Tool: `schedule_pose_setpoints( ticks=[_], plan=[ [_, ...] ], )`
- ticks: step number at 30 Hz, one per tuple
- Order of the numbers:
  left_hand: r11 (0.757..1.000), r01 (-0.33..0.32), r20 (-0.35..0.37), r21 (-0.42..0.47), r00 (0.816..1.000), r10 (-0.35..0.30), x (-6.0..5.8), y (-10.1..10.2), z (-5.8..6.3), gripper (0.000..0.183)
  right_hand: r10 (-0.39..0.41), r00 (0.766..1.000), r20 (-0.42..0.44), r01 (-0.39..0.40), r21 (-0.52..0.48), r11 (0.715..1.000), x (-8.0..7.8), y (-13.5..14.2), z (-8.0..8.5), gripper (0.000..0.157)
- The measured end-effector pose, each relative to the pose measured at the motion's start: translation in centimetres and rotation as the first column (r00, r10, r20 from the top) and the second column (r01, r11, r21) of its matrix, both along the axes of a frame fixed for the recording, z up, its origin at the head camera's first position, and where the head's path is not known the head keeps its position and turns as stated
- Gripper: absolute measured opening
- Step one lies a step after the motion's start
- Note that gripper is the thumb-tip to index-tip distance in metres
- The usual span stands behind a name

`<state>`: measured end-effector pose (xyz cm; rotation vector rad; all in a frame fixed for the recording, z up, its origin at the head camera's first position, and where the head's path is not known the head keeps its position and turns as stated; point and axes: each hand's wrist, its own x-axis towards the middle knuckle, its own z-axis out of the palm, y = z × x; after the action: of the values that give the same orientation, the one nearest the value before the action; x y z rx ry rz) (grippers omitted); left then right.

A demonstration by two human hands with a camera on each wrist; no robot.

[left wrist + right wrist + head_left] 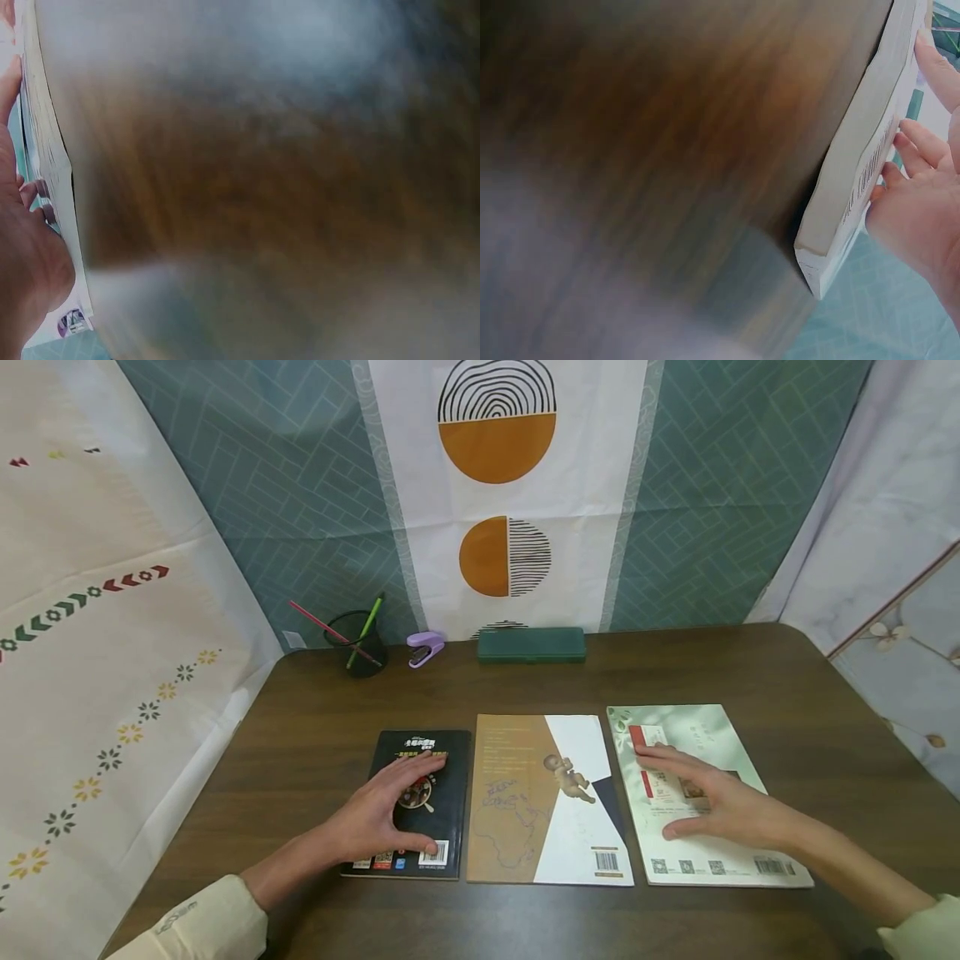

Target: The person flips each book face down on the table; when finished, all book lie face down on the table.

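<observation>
Three books lie in a row on the wooden table. My left hand [375, 814] rests on the black book [444, 806], thumb and fingers spread over its cover beside a barcode. On the pale green book [738, 856] at the right lies my right hand [723, 802], fingers stretched toward its red-and-white panel. Between them, untouched, is a brown-and-white book [517, 827] with a figure printed on it. In the left wrist view, my left hand [34, 255] is at the edge of the pages; the right wrist view has my right hand [922, 195] over the thick green book [851, 165].
Along the table's back edge stand a black mesh pen cup [367, 658] with a red and a green pencil, a purple stapler [426, 646] and a dark green case [531, 646]. Patterned cloth hangs behind and at both sides. Brown tabletop [525, 685] lies between the books and these items.
</observation>
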<state>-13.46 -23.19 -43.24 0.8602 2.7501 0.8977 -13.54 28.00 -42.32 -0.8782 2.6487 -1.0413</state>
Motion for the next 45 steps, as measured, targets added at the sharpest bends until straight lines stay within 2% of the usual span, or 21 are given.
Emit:
schedule_pose_setpoints(
  ticks=[10,24,45],
  plan=[
    [1.000,0.005,-0.010,0.003,1.000,-0.005,0.0,0.6,-0.1,0.110,0.008,1.000,-0.024,-0.008,0.012,1.000,-0.1,-0.9,0.3,0.095],
    [1.000,0.015,-0.019,-0.010,1.000,-0.015,0.0,1.0,-0.2,0.109,-0.032,0.998,0.055,0.031,0.015,0.999,0.2,-1.7,0.6,0.099],
    [0.999,0.033,-0.062,-0.031,0.997,-0.035,0.1,1.2,-0.5,0.105,-0.051,0.996,0.070,0.048,0.048,0.998,0.5,-1.9,0.6,0.101]
  ],
)
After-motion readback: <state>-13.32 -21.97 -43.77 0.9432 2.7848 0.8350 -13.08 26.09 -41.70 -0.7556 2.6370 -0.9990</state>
